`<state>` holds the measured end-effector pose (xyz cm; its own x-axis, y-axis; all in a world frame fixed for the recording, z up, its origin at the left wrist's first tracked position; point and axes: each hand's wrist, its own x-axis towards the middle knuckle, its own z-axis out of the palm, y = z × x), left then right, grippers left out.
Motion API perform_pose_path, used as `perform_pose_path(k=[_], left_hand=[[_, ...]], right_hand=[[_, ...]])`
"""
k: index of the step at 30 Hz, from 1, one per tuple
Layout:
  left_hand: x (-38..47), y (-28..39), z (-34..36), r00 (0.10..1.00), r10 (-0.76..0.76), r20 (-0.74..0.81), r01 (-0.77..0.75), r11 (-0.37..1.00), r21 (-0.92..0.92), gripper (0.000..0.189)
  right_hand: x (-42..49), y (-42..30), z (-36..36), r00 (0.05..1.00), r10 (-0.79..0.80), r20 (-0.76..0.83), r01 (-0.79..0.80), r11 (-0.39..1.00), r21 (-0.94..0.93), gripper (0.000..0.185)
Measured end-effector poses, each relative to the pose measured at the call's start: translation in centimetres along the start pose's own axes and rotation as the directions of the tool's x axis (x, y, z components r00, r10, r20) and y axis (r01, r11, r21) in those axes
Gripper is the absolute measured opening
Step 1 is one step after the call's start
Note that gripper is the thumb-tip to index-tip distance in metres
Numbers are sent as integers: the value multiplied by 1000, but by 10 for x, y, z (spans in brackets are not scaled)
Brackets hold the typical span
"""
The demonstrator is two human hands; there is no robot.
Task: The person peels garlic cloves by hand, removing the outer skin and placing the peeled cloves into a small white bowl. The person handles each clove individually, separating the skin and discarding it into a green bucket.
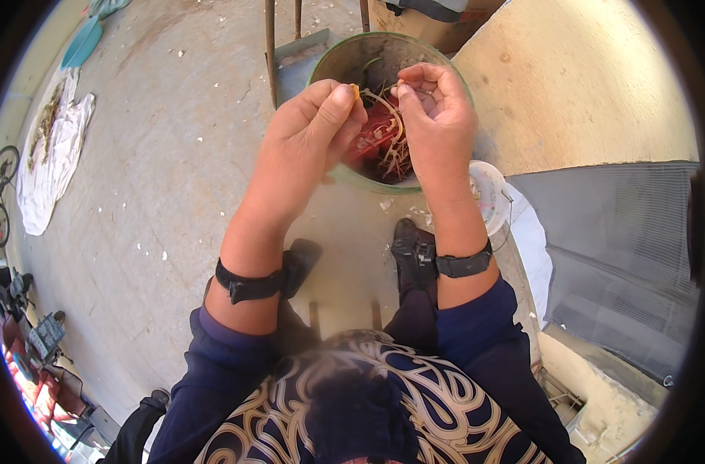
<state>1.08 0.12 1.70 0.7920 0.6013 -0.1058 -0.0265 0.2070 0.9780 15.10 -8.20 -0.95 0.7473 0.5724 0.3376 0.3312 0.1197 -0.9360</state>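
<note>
My left hand (306, 139) pinches a small yellow-orange piece (355, 91) between thumb and forefinger. My right hand (442, 119) is to its right, thumb and forefinger pressed together on a thin dry stem (394, 110), whose exact ends are hard to make out. Both hands are raised over a round tub with a green rim (381, 189). Inside the tub lie red plastic (378, 124) and a tangle of dry stalks or roots (396, 159). Partly behind my right forearm stands a small translucent white bucket (491, 194) with a wire handle; its contents are mostly hidden.
Rusty legs (271, 52) of a stand and a grey metal tray (300, 49) border the tub. A cardboard box (439, 29) and yellow wall (567, 87) rise beyond. Dried plants lie on a white cloth (68, 156) at left, near a teal basin (82, 45). Another person's leg (135, 426) shows lower left.
</note>
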Motion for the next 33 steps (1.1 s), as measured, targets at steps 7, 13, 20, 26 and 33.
perform_pose_path(k=[7,13,20,26,33], left_hand=[[1,-1,0,998,-51,-39,49,998,-42,39],[3,-7,3,996,-43,-78,39,998,-50,40],[5,-5,-2,987,104,-119,-69,961,269,34],[2,1,-11,988,151,-40,-119,896,427,23],[2,-5,-5,984,169,-56,-135,911,390,32]], right_hand=[[-8,-3,4,972,-142,185,129,989,77,14],[-13,-7,14,962,-202,182,198,979,41,12],[-13,-8,9,964,-96,246,77,993,84,11],[-12,-8,3,925,67,375,-131,980,148,14],[-16,-4,12,962,23,273,-78,978,191,7]])
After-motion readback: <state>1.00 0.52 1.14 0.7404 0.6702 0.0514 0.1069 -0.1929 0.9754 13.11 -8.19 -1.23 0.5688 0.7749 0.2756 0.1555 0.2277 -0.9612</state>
